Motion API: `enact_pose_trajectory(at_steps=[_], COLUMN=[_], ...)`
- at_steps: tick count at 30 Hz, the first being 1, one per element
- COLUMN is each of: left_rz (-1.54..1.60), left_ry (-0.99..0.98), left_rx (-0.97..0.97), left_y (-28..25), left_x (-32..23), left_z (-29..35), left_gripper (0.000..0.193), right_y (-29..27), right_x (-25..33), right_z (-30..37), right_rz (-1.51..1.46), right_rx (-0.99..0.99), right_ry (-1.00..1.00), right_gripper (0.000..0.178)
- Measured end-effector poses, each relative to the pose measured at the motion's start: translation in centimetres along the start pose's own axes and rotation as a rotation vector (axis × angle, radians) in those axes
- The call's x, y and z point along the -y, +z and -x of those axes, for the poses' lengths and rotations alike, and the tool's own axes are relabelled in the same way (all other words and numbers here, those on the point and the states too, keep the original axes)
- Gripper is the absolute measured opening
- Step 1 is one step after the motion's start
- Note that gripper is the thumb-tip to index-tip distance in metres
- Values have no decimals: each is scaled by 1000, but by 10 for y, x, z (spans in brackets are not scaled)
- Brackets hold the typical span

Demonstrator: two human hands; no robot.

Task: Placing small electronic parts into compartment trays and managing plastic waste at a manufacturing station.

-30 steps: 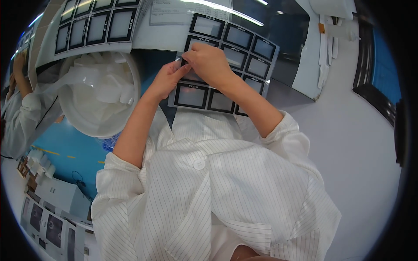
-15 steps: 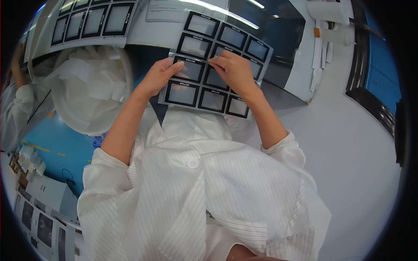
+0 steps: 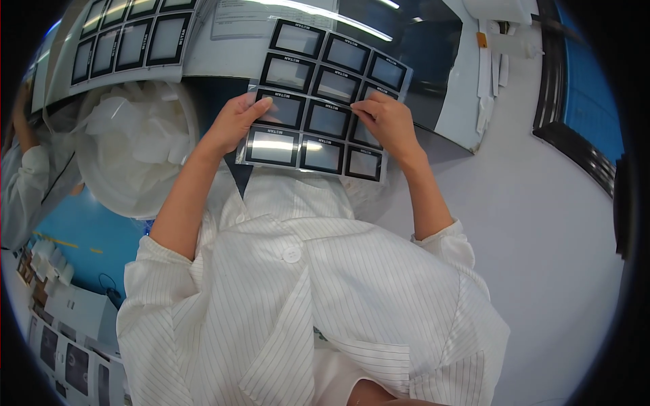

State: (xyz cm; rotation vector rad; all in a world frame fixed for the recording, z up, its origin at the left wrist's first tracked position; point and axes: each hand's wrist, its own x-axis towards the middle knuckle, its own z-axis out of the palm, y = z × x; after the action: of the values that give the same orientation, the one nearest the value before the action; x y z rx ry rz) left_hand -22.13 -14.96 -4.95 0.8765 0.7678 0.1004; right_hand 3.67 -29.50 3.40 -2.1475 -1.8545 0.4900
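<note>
Here, two hands (image 3: 232, 126) (image 3: 393, 126), one sheet (image 3: 309, 96), seemingly twelve-panelled

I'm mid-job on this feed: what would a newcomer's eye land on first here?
Probably the sheet of black-framed rectangles in the upper middle, with the left hand gripping its left edge, thumb on top, and the right hand over its right side, fingertips bunched. Next, likely the round white bin to the left, heaped with crumpled pale film, and the similar framed panels at the upper left.
</note>
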Motion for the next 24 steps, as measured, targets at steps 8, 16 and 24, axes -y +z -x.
enact_pose_trajectory(at_steps=[8,16,24], left_rz=[-5,-38,-92], left_ry=[-23,-82,-58], left_rx=[13,84,227], left_y=[-2,3,20], left_x=[3,-20,-38], left_z=[-1,12,18], left_gripper=[30,29,28], right_y=[-16,-80,-53], right_x=[-18,-96,-93], right_z=[20,74,82], right_rz=[61,484,-86], right_rx=[32,251,224], right_ry=[33,321,760], right_gripper=[8,8,37])
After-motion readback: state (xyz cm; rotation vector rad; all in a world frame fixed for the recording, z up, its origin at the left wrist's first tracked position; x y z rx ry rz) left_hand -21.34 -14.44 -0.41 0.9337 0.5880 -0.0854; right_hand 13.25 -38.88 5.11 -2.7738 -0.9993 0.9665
